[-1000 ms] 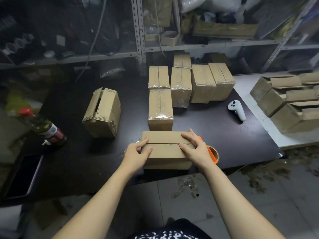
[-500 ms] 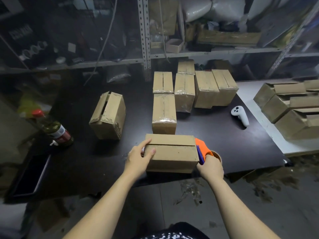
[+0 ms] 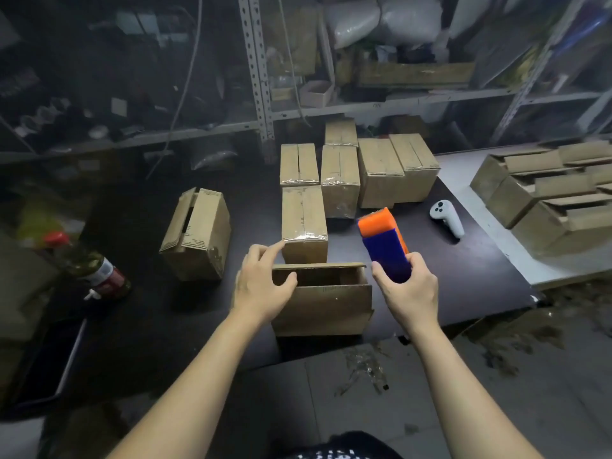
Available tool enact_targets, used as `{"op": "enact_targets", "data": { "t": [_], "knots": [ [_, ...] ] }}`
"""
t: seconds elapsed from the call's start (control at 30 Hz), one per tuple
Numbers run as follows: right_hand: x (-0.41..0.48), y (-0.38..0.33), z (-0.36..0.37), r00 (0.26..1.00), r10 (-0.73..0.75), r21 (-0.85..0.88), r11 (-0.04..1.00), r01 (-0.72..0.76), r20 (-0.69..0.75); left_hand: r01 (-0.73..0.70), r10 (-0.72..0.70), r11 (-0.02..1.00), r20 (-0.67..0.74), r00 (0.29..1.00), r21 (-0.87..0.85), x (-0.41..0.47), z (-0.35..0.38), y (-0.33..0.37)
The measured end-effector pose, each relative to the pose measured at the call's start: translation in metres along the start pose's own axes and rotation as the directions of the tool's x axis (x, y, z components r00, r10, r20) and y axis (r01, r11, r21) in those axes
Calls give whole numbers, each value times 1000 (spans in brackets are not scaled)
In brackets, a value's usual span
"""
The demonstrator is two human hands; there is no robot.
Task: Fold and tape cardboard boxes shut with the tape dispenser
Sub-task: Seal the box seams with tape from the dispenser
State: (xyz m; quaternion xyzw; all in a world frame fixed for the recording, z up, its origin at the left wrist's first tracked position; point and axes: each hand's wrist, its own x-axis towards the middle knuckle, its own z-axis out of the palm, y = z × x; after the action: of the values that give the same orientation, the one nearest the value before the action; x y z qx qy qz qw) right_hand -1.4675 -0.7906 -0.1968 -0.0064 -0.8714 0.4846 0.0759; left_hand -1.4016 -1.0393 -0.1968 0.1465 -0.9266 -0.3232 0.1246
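The right hand (image 3: 409, 293) grips the tape dispenser (image 3: 385, 246) above the bench (image 3: 463, 260). The left hand (image 3: 261, 286), fingers spread wide, rests on the near cardboard box (image 3: 323, 306), whose flaps gape apart.

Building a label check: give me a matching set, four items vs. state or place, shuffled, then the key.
1. tape dispenser
2. front box
3. bottle
4. controller

A. lying at the table's left edge
B. held in the right hand
C. top flaps not closed
D. lying right of the taped boxes

Pairs: 1-B, 2-C, 3-A, 4-D
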Motion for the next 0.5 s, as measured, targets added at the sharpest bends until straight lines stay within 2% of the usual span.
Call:
{"op": "enact_targets", "data": {
  "t": [0.07,0.13,0.23,0.3,0.4,0.5],
  "knots": [
    [-3,-12,-4,998,-60,61,996,59,8,-93,93,995,-12,996,-34,8,-3,6],
    [-4,-18,-4,991,-128,95,988,125,27,-93,93,980,-7,996,-175,14,-7,17],
    [-2,-16,-3,957,-284,107,955,276,61,19,26,888,90,996,-460,25,-24,46],
    [-2,-14,-3,913,-398,99,916,389,92,118,33,808,245,969,-578,37,-35,61],
    [-4,-20,-2,860,-501,72,866,496,99,218,87,751,421,903,-624,51,-48,71],
    [-6,-27,0,840,-535,78,845,529,92,231,107,727,440,892,-646,56,-55,70]
  ]
}}
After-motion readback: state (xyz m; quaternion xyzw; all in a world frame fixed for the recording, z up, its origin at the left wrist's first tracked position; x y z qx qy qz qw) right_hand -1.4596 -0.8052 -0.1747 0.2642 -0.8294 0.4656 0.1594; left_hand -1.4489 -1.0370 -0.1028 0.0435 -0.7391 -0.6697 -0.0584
